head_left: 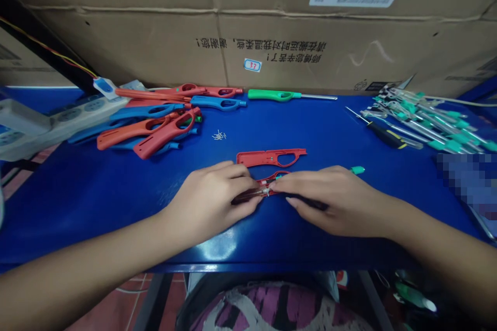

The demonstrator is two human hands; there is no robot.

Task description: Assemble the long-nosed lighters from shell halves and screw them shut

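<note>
My left hand [217, 191] is closed around a red lighter half-shell [285, 174] with a dark, see-through fuel tank [250, 195] lying in it. Over the front of the same shell, my right hand [334, 194] presses with its fingertips near the white tank valve [266, 191]. A dark, slim thing [312, 201] shows under the right fingers; its kind is hidden. A green tip [357, 169] sticks out beyond the right knuckles. Just behind the hands lies another red half-shell [269, 158], its open side up.
Red and blue lighter shells [163, 132] are piled at left, beside a power strip [73, 114]. Small screws [219, 135] lie near them. A green lighter [272, 95] rests by the cardboard box [155, 36]. At right are a screwdriver [386, 134] and metal-tube assemblies [430, 119].
</note>
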